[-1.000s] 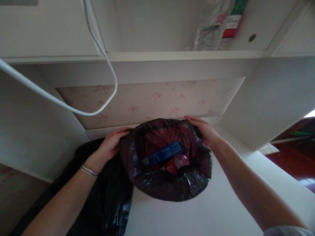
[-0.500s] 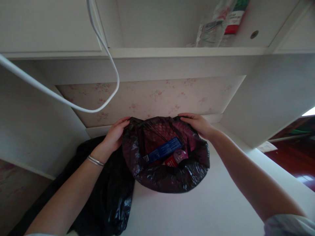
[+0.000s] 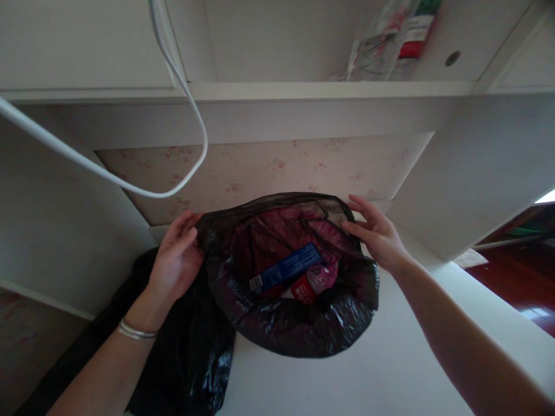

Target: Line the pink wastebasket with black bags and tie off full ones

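A black plastic garbage bag (image 3: 281, 341) is folded over the rim of a round bin, whose body is hidden beneath it. In its opening lie a blue box (image 3: 286, 267) and a clear bottle with a red label (image 3: 309, 286). At the left edge, my left hand (image 3: 180, 254) pinches the bag's rim between thumb and fingers. My right hand (image 3: 373, 234) grips the far right edge, thumb on the inner side and fingers behind. The bag's back edge stands raised between both hands, its film thin and see-through.
Black plastic sheeting (image 3: 191, 358) lies left of the bin on the white surface (image 3: 269, 387). A white cable (image 3: 130, 188) loops across the upper left. Above, a shelf (image 3: 329, 91) holds clear bottles (image 3: 377, 55). Behind the bin is a flowered wall (image 3: 269, 167); a white side panel (image 3: 472, 167) stands at right.
My hands have moved apart, the left one leftward and nearer, the right one rightward. The bag's back edge has been pulled up and widened, showing more of the box and bottle.
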Demonstrator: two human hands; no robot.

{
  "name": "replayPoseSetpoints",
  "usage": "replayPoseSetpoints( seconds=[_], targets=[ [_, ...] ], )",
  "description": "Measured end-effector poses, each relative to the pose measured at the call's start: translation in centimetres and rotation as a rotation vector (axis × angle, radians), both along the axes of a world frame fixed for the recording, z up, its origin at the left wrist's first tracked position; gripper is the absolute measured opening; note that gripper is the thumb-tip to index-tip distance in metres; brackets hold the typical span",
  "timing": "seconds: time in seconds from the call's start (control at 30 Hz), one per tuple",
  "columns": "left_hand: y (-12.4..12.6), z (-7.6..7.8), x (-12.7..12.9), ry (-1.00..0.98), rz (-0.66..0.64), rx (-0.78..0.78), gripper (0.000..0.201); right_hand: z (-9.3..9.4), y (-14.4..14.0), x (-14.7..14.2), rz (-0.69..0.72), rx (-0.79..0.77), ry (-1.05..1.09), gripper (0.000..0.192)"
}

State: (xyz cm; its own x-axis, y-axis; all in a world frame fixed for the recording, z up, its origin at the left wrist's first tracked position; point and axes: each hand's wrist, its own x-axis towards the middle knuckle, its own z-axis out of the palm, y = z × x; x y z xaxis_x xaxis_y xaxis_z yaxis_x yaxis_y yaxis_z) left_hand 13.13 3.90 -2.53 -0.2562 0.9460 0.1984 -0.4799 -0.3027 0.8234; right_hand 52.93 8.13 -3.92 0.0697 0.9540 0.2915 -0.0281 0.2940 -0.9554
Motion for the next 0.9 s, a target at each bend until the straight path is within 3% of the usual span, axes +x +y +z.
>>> replayPoseSetpoints(
  seconds=[0.07, 0.2, 0.3, 0.5, 0.67, 0.9],
  targets=[
    [-1.9, -1.4, -0.7, 0.006, -0.063, -0.069, 0.04, -0.9, -2.0, 1.1, -0.003, -0.084, 0.036, 0.061],
    [-5.3, -4.0, -1.3, 0.045, -0.301, -0.361, 0.044, -2.3, -5.7, 2.2, 0.216, -0.362, 0.093, 0.045],
    [-6.8, -5.0, -1.2, 0.126, -0.436, -0.441, 0.037, -2.7, -7.7, 2.1, 0.27, -0.421, 0.143, 0.037],
    [-7.9, -5.2, -0.7, 0.181, -0.402, -0.401, 0.027, -3.2, -8.6, 1.5, 0.285, -0.477, 0.292, 0.025],
    [-9.6, -4.5, -0.5, 0.119, -0.387, -0.504, 0.03, -3.3, -8.9, 1.5, 0.223, -0.469, 0.426, 0.021],
    [-12.6, -3.6, -0.4, 0.088, -0.251, -0.61, 0.034, -3.4, -10.8, 1.6, 0.154, -0.416, 0.461, 0.018]
  ],
)
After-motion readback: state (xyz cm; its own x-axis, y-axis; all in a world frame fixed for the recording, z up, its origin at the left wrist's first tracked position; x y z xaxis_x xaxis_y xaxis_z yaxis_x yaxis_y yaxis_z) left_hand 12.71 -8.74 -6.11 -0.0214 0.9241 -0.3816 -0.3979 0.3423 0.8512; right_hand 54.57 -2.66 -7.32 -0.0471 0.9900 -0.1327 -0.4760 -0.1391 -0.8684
